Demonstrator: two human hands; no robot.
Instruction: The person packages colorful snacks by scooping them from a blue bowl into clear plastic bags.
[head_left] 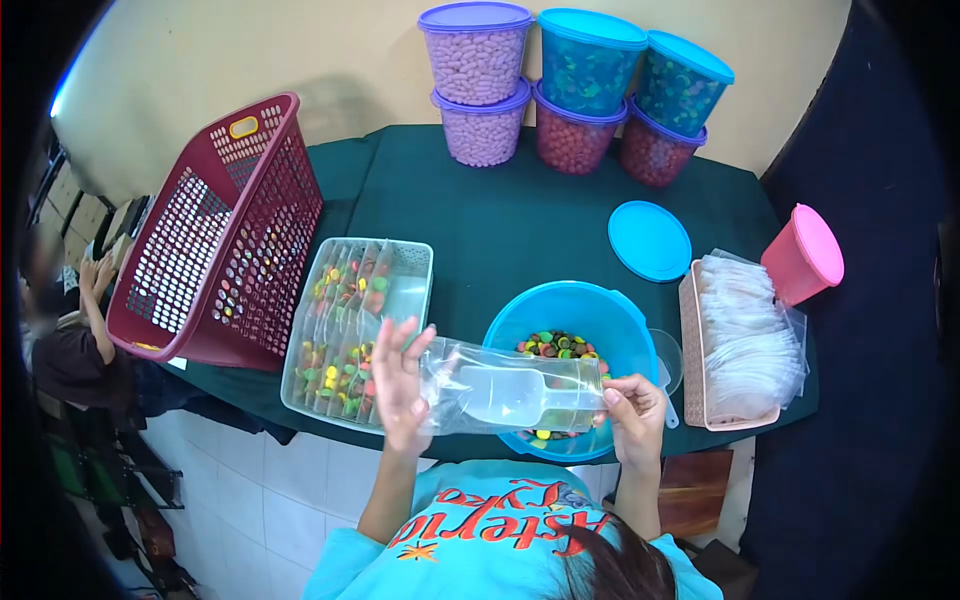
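Note:
My right hand (635, 408) pinches the right end of a clear plastic bag (450, 385) between thumb and fingers. The bag lies stretched sideways above a blue bowl (615, 320), and a whitish rounded shape shows through it. At the bag's left end is my left hand (400, 390), fingers spread and thumb by the plastic. Colourful round candies (560, 345) fill the bottom of the bowl, partly covered by the bag. Left of the bowl, a light-coloured basket (415, 262) holds several filled clear bags (335, 340) standing in a row.
A tall maroon basket (265, 200) stands at the left. Purple- and blue-lidded tubs (590, 65) are stacked at the back. A blue lid (650, 240), a pink tub (802, 255) and a basket (692, 330) of flat clear bags (745, 340) sit at right. Another person's arm (95, 310) shows far left.

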